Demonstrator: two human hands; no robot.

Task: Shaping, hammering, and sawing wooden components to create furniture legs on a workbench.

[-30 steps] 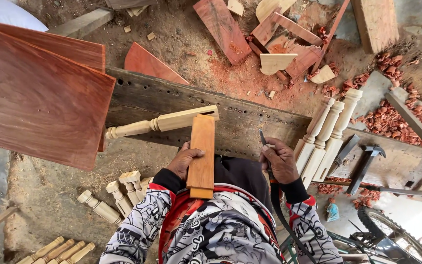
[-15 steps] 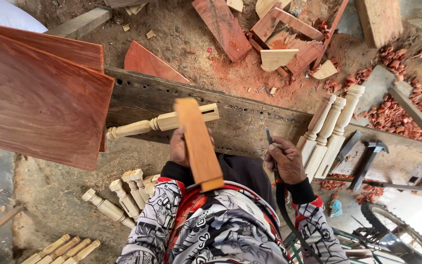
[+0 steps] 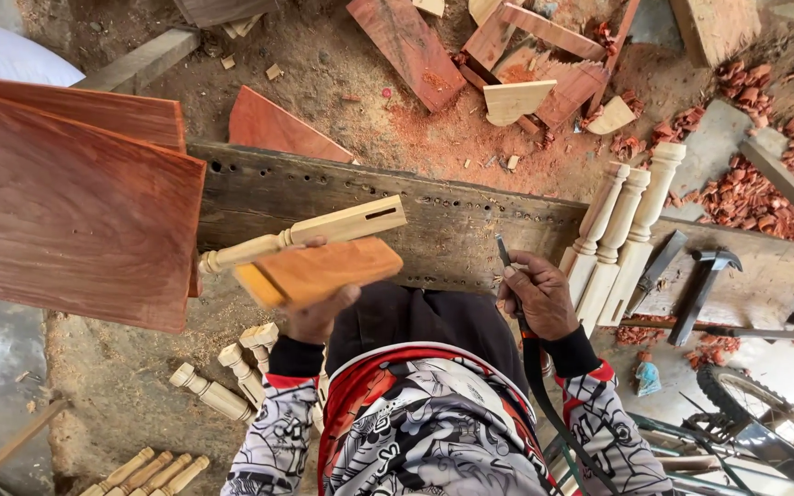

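Note:
My left hand (image 3: 316,314) grips a flat orange-brown wood block (image 3: 319,271), held level just above the dark plank bench (image 3: 470,220). A pale turned baluster (image 3: 310,231) with a slotted square end lies on the bench right behind the block. My right hand (image 3: 537,296) rests on the bench's near edge, closed around a thin dark tool (image 3: 505,257) whose tip points up and away. Both arms wear patterned sleeves with black cuffs.
Large reddish boards (image 3: 66,202) lie at the left. Three pale balusters (image 3: 622,234) lean at the bench's right, beside a hammer (image 3: 705,285). More balusters (image 3: 222,377) lie on the ground below left. Offcuts and red shavings (image 3: 526,64) litter the dirt beyond.
My left hand has swung the wood block from pointing away from me to lying crosswise, and moved it left and lower. The right hand has kept its place with the tool.

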